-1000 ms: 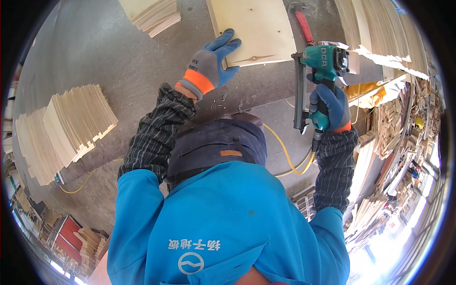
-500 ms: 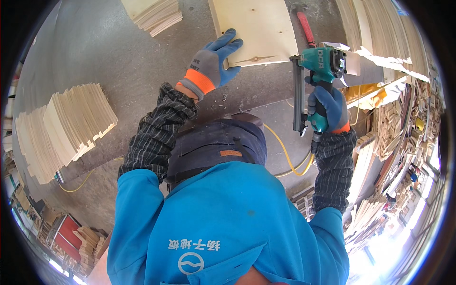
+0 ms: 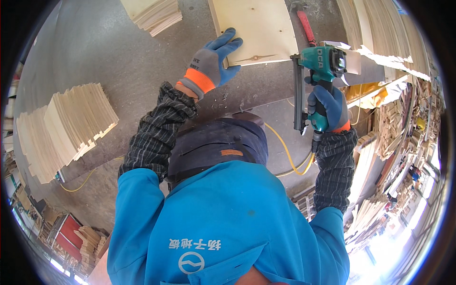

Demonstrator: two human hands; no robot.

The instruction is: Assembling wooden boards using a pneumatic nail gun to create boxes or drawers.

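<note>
A pale wooden panel (image 3: 259,31) with a few knots lies on the dark worktable, its far end cut off by the picture. My left hand (image 3: 216,59), in a blue and grey glove with an orange cuff, rests its spread fingers on the panel's near left corner. Wrapped round the handle of a teal pneumatic nail gun (image 3: 323,64) is my right hand (image 3: 330,107), also gloved. The gun's nose is at the panel's near right corner; whether it touches I cannot tell. Its long dark magazine points back toward me.
A hammer with a red handle (image 3: 306,28) lies right of the panel. Stacks of thin boards stand at the left (image 3: 71,126), far left (image 3: 152,14) and far right (image 3: 380,33). A yellow air hose (image 3: 285,147) loops below the gun. Loose staples (image 3: 225,95) dot the table (image 3: 133,61).
Almost nothing differs. The nail gun and my right hand have shifted very slightly; my left hand stays on the panel's corner.
</note>
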